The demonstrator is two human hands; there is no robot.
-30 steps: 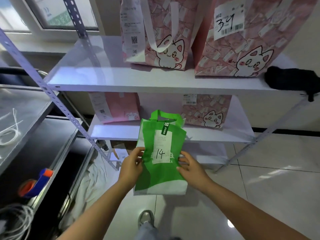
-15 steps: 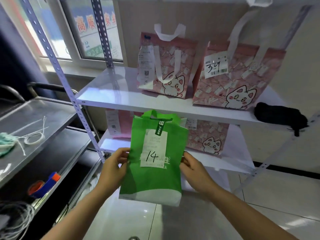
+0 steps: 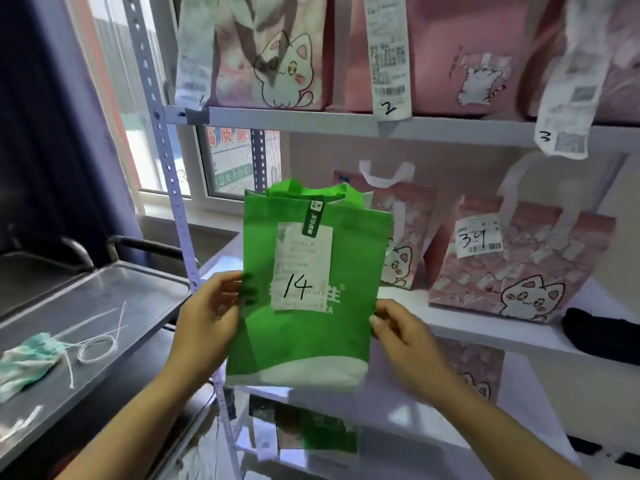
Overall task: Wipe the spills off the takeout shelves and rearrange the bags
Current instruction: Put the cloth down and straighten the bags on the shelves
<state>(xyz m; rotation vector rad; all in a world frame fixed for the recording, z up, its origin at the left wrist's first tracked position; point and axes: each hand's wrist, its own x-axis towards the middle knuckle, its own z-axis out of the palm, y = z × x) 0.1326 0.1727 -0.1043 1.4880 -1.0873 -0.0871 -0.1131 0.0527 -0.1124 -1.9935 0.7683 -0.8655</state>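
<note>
Green non-woven tote bag with white base and receipt marked "14" [image 3: 304, 296] held upright in mid-air, in front of the white metal shelf [image 3: 485, 327]. Left hand [image 3: 207, 320] pinches its left edge, right hand [image 3: 401, 330] its right edge. Pink cat-print bag marked "34" [image 3: 512, 265] on the shelf, above-right of right hand. Black cloth [image 3: 602, 334] right of it.

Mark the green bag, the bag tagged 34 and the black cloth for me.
green bag [image 3: 304, 327]: head view, front panel below the 14 receipt.
bag tagged 34 [image 3: 540, 268]: head view, pink front beside its label.
black cloth [image 3: 602, 336]: head view, middle of the bundle.
</note>
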